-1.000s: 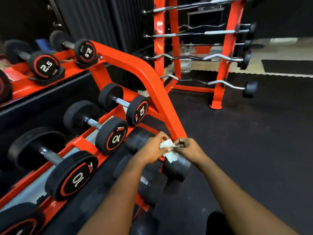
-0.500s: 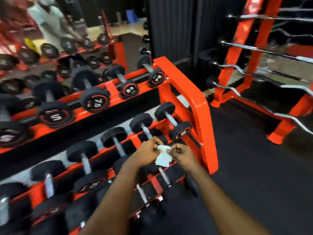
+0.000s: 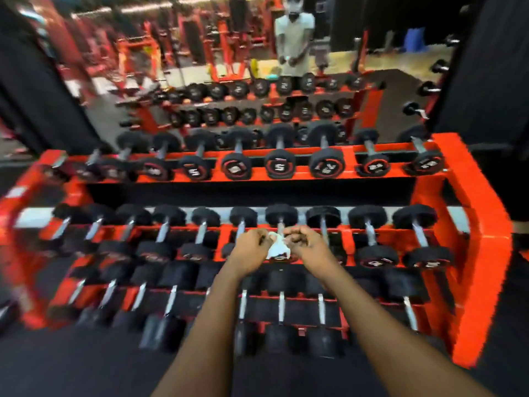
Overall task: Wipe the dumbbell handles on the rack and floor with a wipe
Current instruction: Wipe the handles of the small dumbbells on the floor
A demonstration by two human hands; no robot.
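Both hands, left [image 3: 252, 249] and right [image 3: 305, 245], pinching 1 white wipe [image 3: 277, 247] just above a middle-row dumbbell handle [image 3: 281, 226] running away from them, right hand nearer.

1 red rack [image 3: 483, 253] with 3 tiers of dumbbells, 10 on the middle tier [image 3: 369, 242], plus 2 hands [image 3: 252, 250] and 1 white wipe [image 3: 277, 247].

Both bare forearms are being extended forward, converging toward the middle. The left hand [image 3: 252, 247] and the right hand [image 3: 305, 244] are being held close together, fingers curled inward, with a crumpled white wipe [image 3: 277, 247] being pinched between them.
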